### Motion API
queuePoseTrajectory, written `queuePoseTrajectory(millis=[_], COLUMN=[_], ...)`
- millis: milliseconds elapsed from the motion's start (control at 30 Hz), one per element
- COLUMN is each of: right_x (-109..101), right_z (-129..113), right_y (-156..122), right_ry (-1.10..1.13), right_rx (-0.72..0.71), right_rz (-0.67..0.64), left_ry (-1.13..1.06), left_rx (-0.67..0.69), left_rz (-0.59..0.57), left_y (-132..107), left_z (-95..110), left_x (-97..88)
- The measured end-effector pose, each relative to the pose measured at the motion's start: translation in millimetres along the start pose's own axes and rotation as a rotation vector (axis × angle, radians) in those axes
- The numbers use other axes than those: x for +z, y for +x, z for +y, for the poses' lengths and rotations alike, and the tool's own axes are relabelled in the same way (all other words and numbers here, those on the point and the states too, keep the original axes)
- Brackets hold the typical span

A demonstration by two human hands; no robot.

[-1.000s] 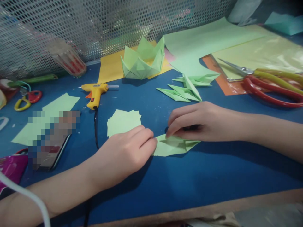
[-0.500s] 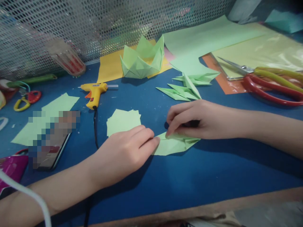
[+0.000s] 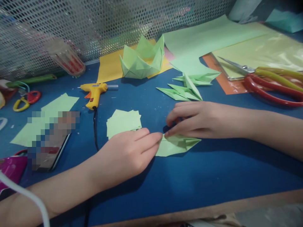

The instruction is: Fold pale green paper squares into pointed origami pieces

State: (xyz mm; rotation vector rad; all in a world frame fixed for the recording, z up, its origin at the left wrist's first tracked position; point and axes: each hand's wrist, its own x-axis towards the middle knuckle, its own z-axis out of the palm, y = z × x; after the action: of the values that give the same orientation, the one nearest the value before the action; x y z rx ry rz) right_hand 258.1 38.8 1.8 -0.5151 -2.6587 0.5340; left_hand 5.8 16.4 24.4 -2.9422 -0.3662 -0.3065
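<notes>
A partly folded piece of light green paper [image 3: 174, 147] lies on the blue tabletop, with a pointed end to the right. My left hand [image 3: 134, 148] is closed on its left end, fingers pressed together near the upper edge. My right hand [image 3: 191, 119] pinches the same upper edge from behind, its other fingers curled; the thumb tip is partly hidden. Just behind my left hand is a stack of green paper pieces [image 3: 124, 121]. Beyond my right hand lie several folded green paper points [image 3: 184, 93].
A green paper crown shape [image 3: 142, 63] stands at the back before a perforated metal panel [image 3: 106, 25]. Left of centre lies a yellow glue gun [image 3: 94, 93] with a black cord. Large scissors [image 3: 267, 80] rest on paper packs at right. A phone [image 3: 56, 148] lies at left.
My left hand's fingers have shifted right and up along the paper's edge, closer to my right fingertips. My right hand's fingers have straightened a little. The paper has moved only slightly.
</notes>
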Motion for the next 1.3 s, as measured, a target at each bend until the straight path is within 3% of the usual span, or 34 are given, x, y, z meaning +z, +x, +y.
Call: queuePoseTrajectory(millis=[233, 433, 600, 833, 933, 1067, 1300], right_x=[-4, -6, -7, -5, -5, 1, 20], right_z=[-4, -4, -5, -7, -9, -25, -54], right_y=[4, 4, 5, 5, 5, 9, 16], right_ry=[0.043, -0.021, -0.085, -0.030, -0.099, -0.254, -0.376], right_rx=[0.133, 0.066, 0.052, 0.061, 0.044, -0.005, 0.000], right_rz=[0.009, 0.050, 0.045, 0.073, 0.081, 0.172, 0.169], left_ry=[-0.123, -0.464, -0.502, -0.465, -0.411, -0.359, -0.473], left_rx=[-0.048, -0.396, -0.552, -0.556, -0.470, -0.360, -0.457], left_rz=[0.006, -0.096, -0.188, -0.172, -0.121, -0.192, -0.195], left_y=[-3, -3, -5, -7, -8, -12, -15], left_z=[0, 3, 5, 1, 1, 9, 24], left_x=[0.7, -3.6, -13.3, -21.2, -18.7, -12.3, -11.3])
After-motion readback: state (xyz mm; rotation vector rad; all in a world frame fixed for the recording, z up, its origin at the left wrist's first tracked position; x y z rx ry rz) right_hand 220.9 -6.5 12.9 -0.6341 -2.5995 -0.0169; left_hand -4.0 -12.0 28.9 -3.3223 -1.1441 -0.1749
